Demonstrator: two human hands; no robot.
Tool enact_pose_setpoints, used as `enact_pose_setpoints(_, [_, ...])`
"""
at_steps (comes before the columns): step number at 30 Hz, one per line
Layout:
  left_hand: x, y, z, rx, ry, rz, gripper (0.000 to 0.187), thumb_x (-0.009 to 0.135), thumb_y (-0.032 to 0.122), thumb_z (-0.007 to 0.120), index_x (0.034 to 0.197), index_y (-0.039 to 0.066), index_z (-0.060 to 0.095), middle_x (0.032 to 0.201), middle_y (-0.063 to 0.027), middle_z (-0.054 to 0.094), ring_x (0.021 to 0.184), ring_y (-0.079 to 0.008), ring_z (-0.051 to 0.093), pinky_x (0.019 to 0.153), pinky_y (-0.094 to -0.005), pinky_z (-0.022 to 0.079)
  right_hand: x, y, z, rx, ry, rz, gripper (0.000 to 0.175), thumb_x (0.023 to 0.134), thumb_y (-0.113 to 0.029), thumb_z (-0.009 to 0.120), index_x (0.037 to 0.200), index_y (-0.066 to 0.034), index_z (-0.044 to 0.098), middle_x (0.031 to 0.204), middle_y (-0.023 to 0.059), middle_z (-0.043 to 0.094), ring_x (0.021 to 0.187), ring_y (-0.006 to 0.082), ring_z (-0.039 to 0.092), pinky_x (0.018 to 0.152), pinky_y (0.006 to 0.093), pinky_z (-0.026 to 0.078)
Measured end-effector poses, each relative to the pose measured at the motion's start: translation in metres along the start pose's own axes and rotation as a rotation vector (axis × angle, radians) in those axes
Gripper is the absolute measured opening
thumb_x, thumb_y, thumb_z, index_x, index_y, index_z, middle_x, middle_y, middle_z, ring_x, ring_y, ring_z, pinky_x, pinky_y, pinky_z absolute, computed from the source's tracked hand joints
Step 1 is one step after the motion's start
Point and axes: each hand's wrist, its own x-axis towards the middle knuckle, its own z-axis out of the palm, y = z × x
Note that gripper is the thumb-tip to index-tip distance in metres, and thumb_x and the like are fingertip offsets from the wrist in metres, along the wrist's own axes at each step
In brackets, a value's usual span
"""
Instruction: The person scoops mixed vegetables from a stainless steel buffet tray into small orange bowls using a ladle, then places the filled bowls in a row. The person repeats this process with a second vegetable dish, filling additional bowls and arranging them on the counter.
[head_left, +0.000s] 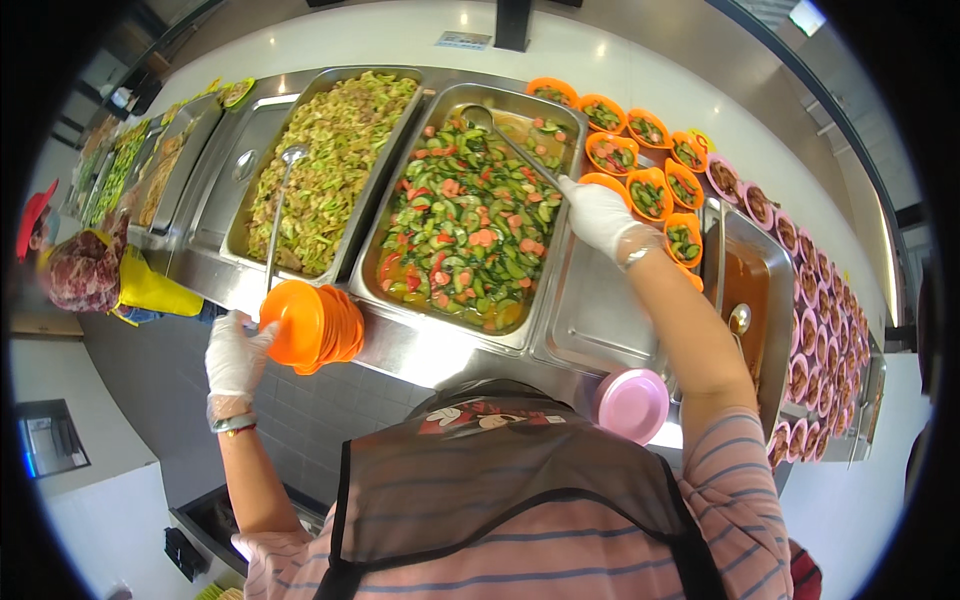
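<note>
My gloved right hand (598, 216) grips the handle of a metal ladle (525, 155). The ladle's bowl rests at the far end of a deep steel pan (550, 319) of sliced cucumber, red pepper and pink sausage-like rounds (465, 225). At the counter's near edge, my gloved left hand (238, 356) holds the rim of the top orange bowl (289, 322) on a stack of orange bowls (341, 330). Its thumb lies over the rim; the other fingers are partly hidden. Several filled orange bowls (649, 193) stand beyond my right hand.
Left is a pan of cabbage and meat (330, 165) with another ladle (279, 217). To the right are a steel lid (600, 300), a sauce pan (750, 262), stacked pink plates (634, 405) and many filled pink dishes (810, 330). A person (97, 262) stands at far left.
</note>
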Motion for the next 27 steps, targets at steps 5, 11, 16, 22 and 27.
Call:
enact_pose_setpoints(5, [0.016,-0.030,0.022,-0.329,-0.416,-0.163,0.037,0.087,0.032,0.074,0.104,-0.001,0.072,0.081,-0.0185,0.071,0.075,-0.0329,0.069,0.073,-0.0387,0.053,-0.037,0.021,-0.042,0.369,-0.182,0.053,0.048,0.084,-0.002,0.058,0.133,-0.0041,0.060,0.088,0.0164,0.068,0.078,0.0261,0.067,0.073,0.0376,0.054])
enact_pose_setpoints(11, [0.039,-0.045,0.008,-0.807,-0.387,-0.256,0.015,0.090,0.014,0.069,0.088,0.000,0.070,0.071,-0.0031,0.064,0.060,-0.0121,0.056,0.057,-0.0289,0.046,-0.072,0.024,-0.051,1.270,-0.212,0.494,0.036,0.083,0.003,0.060,0.119,0.0026,0.063,0.070,0.0025,0.059,0.050,0.0047,0.049,0.042,0.0193,0.033])
enact_pose_setpoints(16, [0.074,-0.020,-0.010,-1.133,-0.375,-0.102,0.024,0.091,0.015,0.064,0.109,-0.001,0.066,0.094,-0.0030,0.067,0.082,-0.0116,0.062,0.073,-0.0259,0.050,-0.095,0.010,-0.043,1.390,-0.076,0.523,0.032,0.087,-0.001,0.058,0.118,0.0047,0.062,0.069,0.0026,0.059,0.045,0.0029,0.041,0.039,0.0187,0.028])
enact_pose_setpoints(22, [0.151,0.078,0.028,-1.385,-0.832,-0.024,0.048,0.087,0.014,0.061,0.132,-0.001,0.056,0.119,-0.0107,0.065,0.104,-0.0222,0.066,0.078,-0.0350,0.060,-0.108,-0.009,-0.070,1.463,0.034,0.454,0.034,0.088,-0.003,0.060,0.121,0.0051,0.061,0.071,0.0017,0.060,0.044,0.0016,0.040,0.038,0.0175,0.026])
enact_pose_setpoints(27, [0.192,0.178,0.088,-1.374,-0.766,-0.124,0.046,0.083,-0.002,0.051,0.129,-0.002,0.050,0.116,-0.0169,0.059,0.098,-0.0295,0.068,0.077,-0.0394,0.064,-0.133,-0.037,-0.117,1.374,0.083,0.403,0.038,0.088,0.001,0.060,0.126,0.0052,0.059,0.071,0.0006,0.059,0.045,0.0026,0.043,0.038,0.0191,0.029])
